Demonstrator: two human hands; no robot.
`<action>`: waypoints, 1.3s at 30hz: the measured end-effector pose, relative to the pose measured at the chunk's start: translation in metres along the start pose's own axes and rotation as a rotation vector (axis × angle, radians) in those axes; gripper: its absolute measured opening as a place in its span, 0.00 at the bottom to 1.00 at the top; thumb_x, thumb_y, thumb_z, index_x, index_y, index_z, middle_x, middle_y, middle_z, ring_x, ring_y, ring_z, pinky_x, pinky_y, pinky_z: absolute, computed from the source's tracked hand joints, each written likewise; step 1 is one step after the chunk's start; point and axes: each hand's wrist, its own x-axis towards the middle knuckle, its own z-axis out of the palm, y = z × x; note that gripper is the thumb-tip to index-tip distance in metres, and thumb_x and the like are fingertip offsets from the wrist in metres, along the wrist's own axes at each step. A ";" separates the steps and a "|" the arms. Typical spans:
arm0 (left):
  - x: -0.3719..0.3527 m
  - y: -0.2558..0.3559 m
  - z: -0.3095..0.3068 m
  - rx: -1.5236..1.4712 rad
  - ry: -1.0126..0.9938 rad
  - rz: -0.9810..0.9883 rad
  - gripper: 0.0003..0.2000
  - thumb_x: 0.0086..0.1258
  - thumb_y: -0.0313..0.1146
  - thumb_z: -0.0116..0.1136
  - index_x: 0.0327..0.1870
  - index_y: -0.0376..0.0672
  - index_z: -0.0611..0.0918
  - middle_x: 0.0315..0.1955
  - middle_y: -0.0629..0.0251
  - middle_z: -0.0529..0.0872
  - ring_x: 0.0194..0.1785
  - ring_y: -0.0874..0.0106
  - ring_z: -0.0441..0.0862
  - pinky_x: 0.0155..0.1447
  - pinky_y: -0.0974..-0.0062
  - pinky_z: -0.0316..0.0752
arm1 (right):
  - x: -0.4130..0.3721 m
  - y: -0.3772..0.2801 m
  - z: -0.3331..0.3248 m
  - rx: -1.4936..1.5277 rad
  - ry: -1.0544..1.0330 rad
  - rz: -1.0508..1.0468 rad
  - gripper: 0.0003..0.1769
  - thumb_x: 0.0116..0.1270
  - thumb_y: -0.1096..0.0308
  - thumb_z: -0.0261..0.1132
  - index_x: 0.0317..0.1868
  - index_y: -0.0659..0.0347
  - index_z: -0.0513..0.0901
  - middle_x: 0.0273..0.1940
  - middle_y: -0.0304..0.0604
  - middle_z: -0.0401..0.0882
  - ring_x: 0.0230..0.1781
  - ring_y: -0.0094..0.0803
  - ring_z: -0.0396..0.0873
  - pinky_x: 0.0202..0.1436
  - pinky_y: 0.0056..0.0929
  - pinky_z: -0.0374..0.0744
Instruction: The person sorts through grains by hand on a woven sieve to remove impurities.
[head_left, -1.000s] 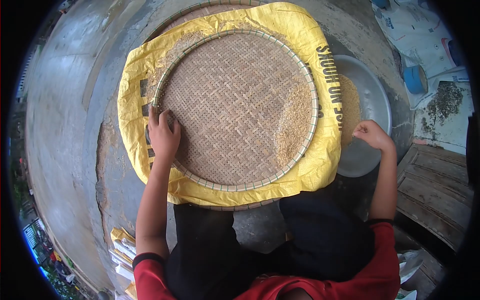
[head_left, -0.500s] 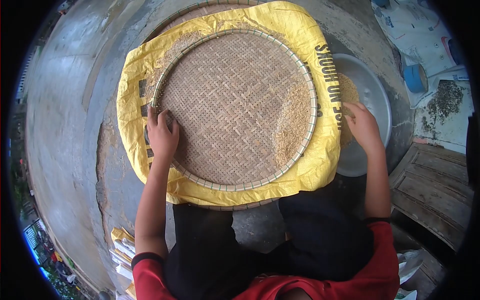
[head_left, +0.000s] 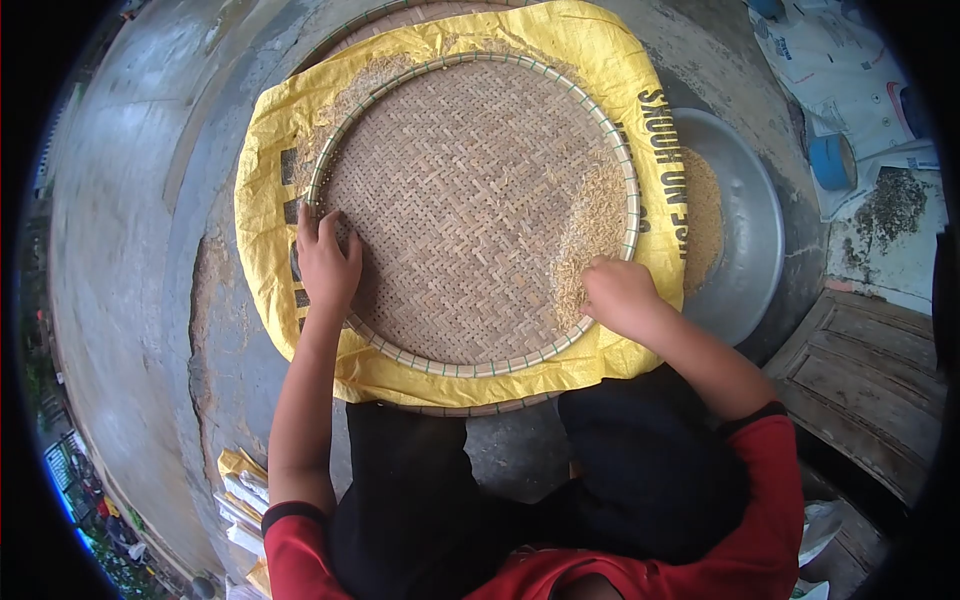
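A round woven bamboo winnowing tray (head_left: 440, 200) lies on a yellow sack (head_left: 620, 60). My left hand (head_left: 328, 265) grips the tray's left rim, its fingers over the edge and thumb on the inner side. Straw-coloured grain, looking like unhusked rice (head_left: 597, 205), is heaped along the right inside of the tray. At the lower end of that heap, my right hand (head_left: 620, 295) reaches over the rim with its fingers bent together into the grain; the fingertips are partly hidden.
A metal basin (head_left: 755, 220) holding more grain (head_left: 705, 215) stands at the right, partly under the sack. Beneath the sack, another woven tray (head_left: 345, 40) shows at the top. Grain is scattered on the sack. A wooden panel (head_left: 870, 350) and blue tape roll (head_left: 832, 162) lie farther right.
My right hand has moved left from above the basin's edge to the grain inside the tray, and its fingers have closed. My left hand stays on the rim.
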 end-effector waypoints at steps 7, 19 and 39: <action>0.001 0.001 -0.001 0.005 -0.005 -0.007 0.19 0.60 0.36 0.60 0.53 0.43 0.76 0.65 0.43 0.62 0.64 0.47 0.66 0.64 0.57 0.65 | 0.010 0.004 0.005 0.027 -0.045 -0.059 0.07 0.55 0.73 0.58 0.26 0.64 0.82 0.31 0.52 0.81 0.33 0.47 0.82 0.37 0.42 0.79; 0.001 0.000 0.000 0.014 -0.003 -0.009 0.19 0.60 0.36 0.60 0.53 0.43 0.76 0.64 0.42 0.63 0.63 0.46 0.66 0.63 0.57 0.66 | -0.012 0.044 -0.010 0.429 -0.028 -0.036 0.06 0.55 0.69 0.66 0.31 0.63 0.82 0.27 0.46 0.80 0.30 0.37 0.80 0.34 0.35 0.76; 0.000 0.002 -0.002 0.018 -0.029 -0.018 0.18 0.62 0.35 0.59 0.53 0.44 0.76 0.66 0.44 0.60 0.65 0.47 0.64 0.65 0.59 0.64 | -0.033 0.057 -0.038 0.574 0.270 0.077 0.09 0.60 0.69 0.65 0.39 0.63 0.81 0.35 0.44 0.74 0.34 0.37 0.76 0.40 0.33 0.74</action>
